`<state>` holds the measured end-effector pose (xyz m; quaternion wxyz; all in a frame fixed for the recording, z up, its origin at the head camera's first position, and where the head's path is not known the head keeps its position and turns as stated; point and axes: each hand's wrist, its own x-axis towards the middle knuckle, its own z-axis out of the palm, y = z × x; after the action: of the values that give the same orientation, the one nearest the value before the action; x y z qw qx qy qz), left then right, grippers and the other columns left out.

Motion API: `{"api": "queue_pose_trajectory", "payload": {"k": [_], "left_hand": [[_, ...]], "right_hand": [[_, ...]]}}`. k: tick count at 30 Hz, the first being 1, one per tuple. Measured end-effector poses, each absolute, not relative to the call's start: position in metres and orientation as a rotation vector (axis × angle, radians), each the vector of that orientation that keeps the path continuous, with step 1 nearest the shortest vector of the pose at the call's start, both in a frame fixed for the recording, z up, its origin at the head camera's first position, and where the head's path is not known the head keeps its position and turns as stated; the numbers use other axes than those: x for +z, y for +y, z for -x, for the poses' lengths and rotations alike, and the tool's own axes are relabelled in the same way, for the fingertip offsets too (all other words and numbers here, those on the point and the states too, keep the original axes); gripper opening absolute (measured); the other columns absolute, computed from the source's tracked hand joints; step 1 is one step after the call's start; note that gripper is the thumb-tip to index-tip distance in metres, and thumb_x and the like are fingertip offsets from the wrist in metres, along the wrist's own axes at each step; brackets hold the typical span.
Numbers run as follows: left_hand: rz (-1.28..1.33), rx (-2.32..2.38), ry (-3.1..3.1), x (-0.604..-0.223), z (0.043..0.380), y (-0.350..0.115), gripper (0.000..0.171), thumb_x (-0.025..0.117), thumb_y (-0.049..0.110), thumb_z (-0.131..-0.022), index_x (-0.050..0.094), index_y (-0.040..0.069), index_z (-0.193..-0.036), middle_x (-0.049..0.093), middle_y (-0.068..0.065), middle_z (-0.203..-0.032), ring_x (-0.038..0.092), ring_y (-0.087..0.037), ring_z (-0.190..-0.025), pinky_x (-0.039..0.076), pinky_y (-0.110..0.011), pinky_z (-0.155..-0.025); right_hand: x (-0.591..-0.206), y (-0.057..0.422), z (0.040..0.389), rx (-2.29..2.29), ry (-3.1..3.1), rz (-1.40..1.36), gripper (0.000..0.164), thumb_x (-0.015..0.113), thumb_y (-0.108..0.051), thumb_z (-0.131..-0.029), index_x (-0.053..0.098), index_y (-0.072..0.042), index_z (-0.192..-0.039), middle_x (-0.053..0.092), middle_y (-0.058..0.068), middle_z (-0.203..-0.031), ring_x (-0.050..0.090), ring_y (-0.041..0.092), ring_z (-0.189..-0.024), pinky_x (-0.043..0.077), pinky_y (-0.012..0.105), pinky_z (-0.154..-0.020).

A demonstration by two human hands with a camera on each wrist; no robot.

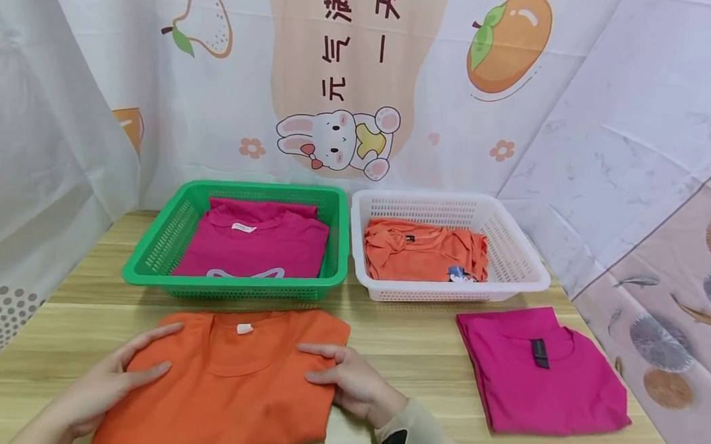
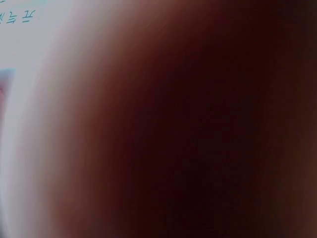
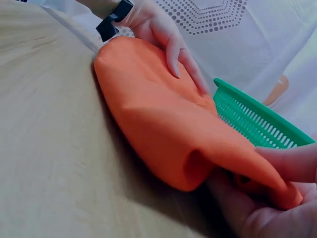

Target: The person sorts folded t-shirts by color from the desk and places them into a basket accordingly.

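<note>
A folded orange T-shirt [image 1: 241,385] with a white neck label lies at the front left of the table. My left hand [image 1: 110,380] holds its left side, two digits on top and the other fingers hidden. On its right side, my right hand [image 1: 352,381] grips the edge. The right wrist view shows that hand's thumb [image 3: 290,163] above the cloth and its fingers beneath, with the near edge raised off the table. The left wrist view is mostly dark and blurred.
A green basket [image 1: 235,288] behind the shirt holds a folded magenta T-shirt [image 1: 262,247]. Beside it, a white basket [image 1: 449,292] contains orange clothing [image 1: 420,256]. Another folded magenta T-shirt [image 1: 547,383] lies on the right of the wooden table [image 1: 410,334]. Printed curtains hang behind.
</note>
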<state>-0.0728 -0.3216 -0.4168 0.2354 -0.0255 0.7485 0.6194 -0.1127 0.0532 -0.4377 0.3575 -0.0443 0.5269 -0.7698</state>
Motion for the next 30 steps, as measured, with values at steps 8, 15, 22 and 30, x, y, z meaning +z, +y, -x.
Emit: {"api": "queue_pose_trajectory", "payload": {"k": [8, 15, 22, 30], "left_hand": [[0.076, 1.647, 2.074, -0.407, 0.071, -0.329, 0.061, 0.051, 0.021, -0.104, 0.025, 0.034, -0.157, 0.031, 0.015, -0.144, 0.058, 0.004, -0.112, 0.056, -0.031, -0.09], [-0.072, 1.492, 2.317, -0.395, 0.067, -0.329, 0.063, 0.054, 0.019, -0.102, 0.025, 0.02, -0.158, 0.031, 0.009, -0.152, 0.043, 0.02, -0.115, 0.051, -0.017, -0.087], [-0.258, 1.539, 2.259, -0.374, 0.061, -0.325, 0.069, 0.053, 0.009, -0.102, 0.019, 0.025, -0.159, 0.04, 0.029, -0.144, 0.047, 0.014, -0.123, 0.051, -0.017, -0.091], [-0.294, 1.635, 2.089, -0.353, 0.062, -0.318, 0.071, 0.048, 0.005, -0.103, 0.013, 0.028, -0.16, 0.038, 0.025, -0.151, 0.05, 0.006, -0.128, 0.053, -0.023, -0.094]], "right_hand": [[-0.428, 0.062, 0.113, -2.023, 1.421, 0.089, 0.053, 0.061, 0.01, -0.086, 0.057, 0.0, -0.138, 0.064, 0.015, -0.127, 0.066, 0.02, -0.107, 0.057, 0.034, -0.091], [-0.416, 0.071, 0.112, -1.969, 1.516, 0.13, 0.051, 0.065, 0.005, -0.086, 0.059, -0.003, -0.136, 0.066, 0.012, -0.127, 0.066, 0.015, -0.105, 0.056, 0.028, -0.089], [-0.402, 0.086, 0.108, -1.931, 1.517, 0.223, 0.052, 0.065, 0.003, -0.089, 0.055, -0.002, -0.14, 0.064, 0.015, -0.131, 0.067, 0.016, -0.107, 0.056, 0.031, -0.092], [-0.383, 0.102, 0.107, -1.962, 1.511, 0.294, 0.053, 0.066, 0.002, -0.089, 0.053, 0.0, -0.14, 0.068, 0.011, -0.124, 0.068, 0.014, -0.104, 0.057, 0.03, -0.089]]}}
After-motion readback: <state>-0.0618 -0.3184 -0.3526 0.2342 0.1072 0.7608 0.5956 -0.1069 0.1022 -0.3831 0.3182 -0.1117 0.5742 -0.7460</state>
